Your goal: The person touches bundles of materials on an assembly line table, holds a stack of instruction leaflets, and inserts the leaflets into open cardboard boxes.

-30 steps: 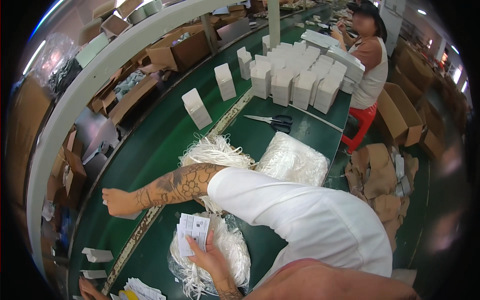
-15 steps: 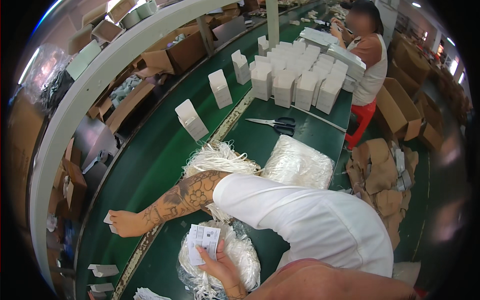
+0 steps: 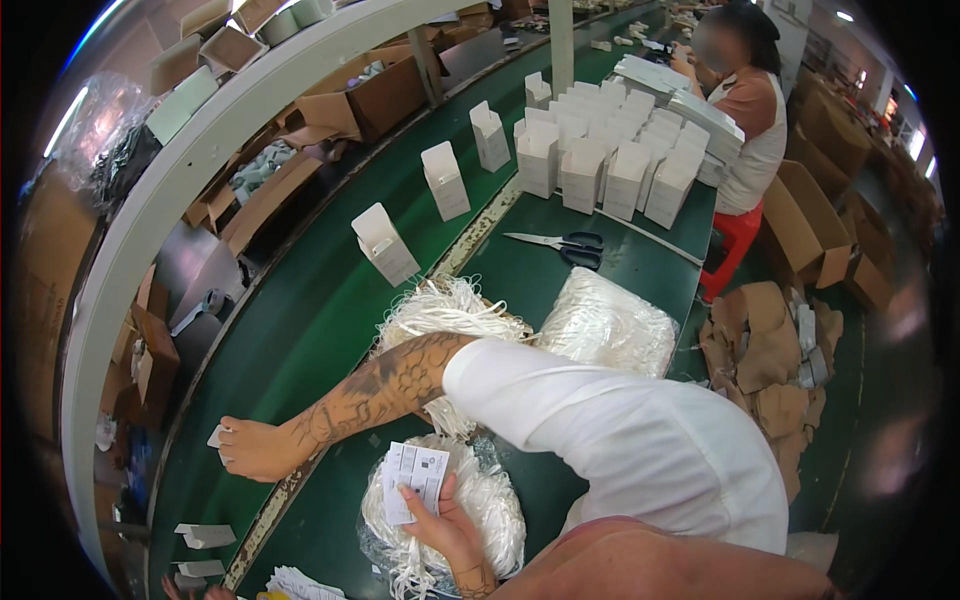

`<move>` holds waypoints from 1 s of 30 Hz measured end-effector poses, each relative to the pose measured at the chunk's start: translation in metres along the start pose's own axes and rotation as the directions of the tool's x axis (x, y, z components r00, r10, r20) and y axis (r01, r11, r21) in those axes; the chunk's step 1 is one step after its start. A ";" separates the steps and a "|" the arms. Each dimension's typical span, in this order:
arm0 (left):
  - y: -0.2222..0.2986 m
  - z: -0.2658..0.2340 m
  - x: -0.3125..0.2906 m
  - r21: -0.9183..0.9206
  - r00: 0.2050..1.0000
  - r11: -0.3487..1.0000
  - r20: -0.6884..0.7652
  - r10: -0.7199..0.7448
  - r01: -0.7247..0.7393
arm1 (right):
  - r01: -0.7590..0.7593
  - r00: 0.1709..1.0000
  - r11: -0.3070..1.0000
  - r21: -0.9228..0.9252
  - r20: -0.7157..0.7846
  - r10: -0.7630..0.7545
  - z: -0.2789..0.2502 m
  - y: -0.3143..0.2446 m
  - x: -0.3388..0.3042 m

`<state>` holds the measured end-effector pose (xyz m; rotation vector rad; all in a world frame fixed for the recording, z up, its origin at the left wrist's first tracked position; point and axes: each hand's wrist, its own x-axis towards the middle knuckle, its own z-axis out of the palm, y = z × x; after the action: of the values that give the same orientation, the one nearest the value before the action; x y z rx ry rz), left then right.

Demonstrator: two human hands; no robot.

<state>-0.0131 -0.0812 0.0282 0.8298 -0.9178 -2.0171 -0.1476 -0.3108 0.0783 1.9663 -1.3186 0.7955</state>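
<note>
My left hand [image 3: 440, 525] holds a few printed white leaflets [image 3: 415, 482], thumb on top, above a clear plastic bag of white cord [image 3: 490, 515]. My tattooed right arm stretches out over the green conveyor belt [image 3: 330, 245]. At its end, my right hand [image 3: 258, 449] is closed round a white card or box [image 3: 214, 437]; the fingers hide most of it. Below that hand lie white boxes [image 3: 206, 536] with raised flaps. Under my right forearm is a loose bundle of white cords [image 3: 450, 310].
Open white boxes [image 3: 625, 180] stand grouped at the far end of the table, others spaced along the belt. Scissors [image 3: 560, 243] and a wrapped white pack [image 3: 610, 325] lie nearer. A co-worker [image 3: 740, 130] sits beyond. More leaflets [image 3: 300, 583] rest at the lower edge. A pale frame post curves along the left.
Another person's fingers have come in at the lower left edge, with something yellow beside the leaflets there. The leaflets in my left hand are less fanned out. My right hand has barely moved.
</note>
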 end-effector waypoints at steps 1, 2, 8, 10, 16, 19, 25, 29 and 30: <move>0.000 -0.001 0.001 0.000 1.000 1.000 -0.003 0.000 0.000 | 0.001 1.000 1.000 0.003 0.000 -0.001 -0.009 -0.003 -0.002; 0.002 -0.003 0.001 -0.001 1.000 1.000 -0.012 0.011 -0.011 | -0.041 0.999 0.973 0.228 -0.002 0.042 -0.022 -0.010 -0.002; 0.000 -0.003 -0.003 0.016 0.999 0.999 -0.028 0.028 -0.027 | -0.128 0.988 0.726 0.675 0.024 0.152 -0.170 -0.017 -0.061; 0.000 -0.003 -0.004 0.013 0.998 0.999 -0.044 0.037 -0.037 | -0.150 0.984 0.715 0.683 0.035 0.173 -0.199 -0.019 -0.087; 0.004 0.011 -0.010 0.039 0.998 0.997 0.014 0.063 -0.063 | -0.311 0.950 0.764 0.565 0.202 0.238 -0.238 -0.009 -0.148; 0.004 0.007 -0.006 0.066 0.996 0.994 0.019 0.089 -0.090 | -0.339 0.936 0.777 0.530 0.270 0.224 -0.241 -0.007 -0.153; 0.002 -0.016 -0.002 0.010 0.998 0.999 -0.038 0.040 -0.039 | -0.469 0.866 0.608 0.640 0.469 0.173 -0.219 -0.016 -0.159; -0.055 -0.050 0.020 0.536 0.979 0.829 0.195 0.065 -0.162 | -0.737 0.659 0.443 0.511 0.690 0.300 -0.251 -0.017 -0.162; -0.041 -0.025 0.016 -0.104 0.995 0.992 0.068 -0.066 0.073 | -0.758 0.642 0.429 0.491 0.677 0.359 -0.249 -0.020 -0.166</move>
<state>-0.0171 -0.0840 -0.0221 0.7511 -0.8188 -2.1447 -0.2151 -0.0192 0.1007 2.4406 -2.3750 1.4438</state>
